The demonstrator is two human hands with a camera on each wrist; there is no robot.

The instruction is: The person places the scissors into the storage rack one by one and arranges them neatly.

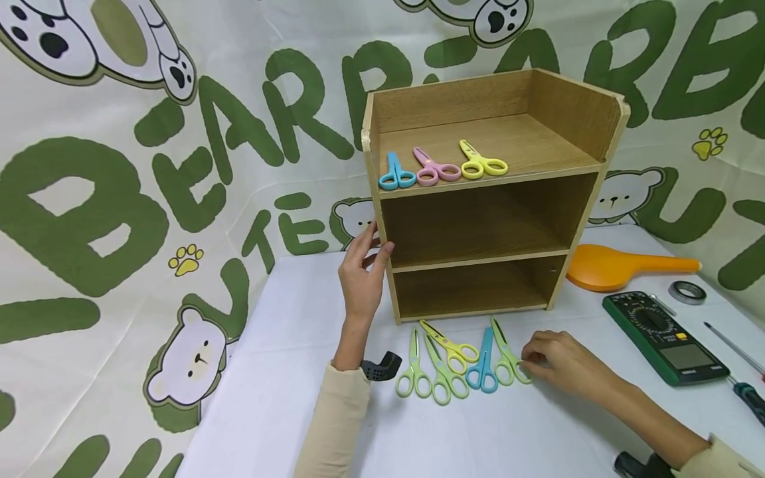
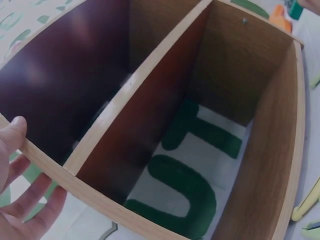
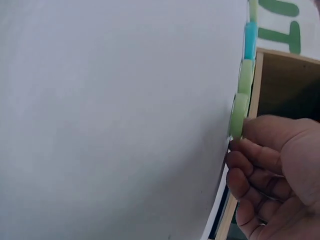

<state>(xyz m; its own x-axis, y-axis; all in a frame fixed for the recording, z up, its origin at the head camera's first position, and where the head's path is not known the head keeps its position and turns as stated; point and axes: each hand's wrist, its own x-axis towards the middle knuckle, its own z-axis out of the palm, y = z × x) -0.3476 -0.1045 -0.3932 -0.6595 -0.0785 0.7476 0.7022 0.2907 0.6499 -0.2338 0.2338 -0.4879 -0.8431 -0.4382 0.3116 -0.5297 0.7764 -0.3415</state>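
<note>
My left hand [image 1: 363, 275] grips the left side panel of a small wooden shelf [image 1: 481, 261]; in the left wrist view, its thumb lies over the panel's edge and the fingers on the outer side. With curled fingers, my right hand [image 1: 568, 364] pinches the handle of the rightmost green scissors [image 1: 501, 340], which lie on the white cloth. Left of them lie blue scissors [image 1: 487, 348], yellow scissors [image 1: 439, 337] and more green scissors [image 1: 415, 355]. Along the top tier's front edge rest blue scissors [image 1: 392, 162], pink scissors [image 1: 424, 159] and yellow scissors [image 1: 469, 152].
To the shelf's right lie an orange paddle-like object [image 1: 603, 267], a roll of tape [image 1: 687, 292], a green-cased multimeter [image 1: 666, 338] and a screwdriver [image 1: 750, 401]. A white cloth printed with green letters and bears [image 1: 197, 362] hangs behind and at the left.
</note>
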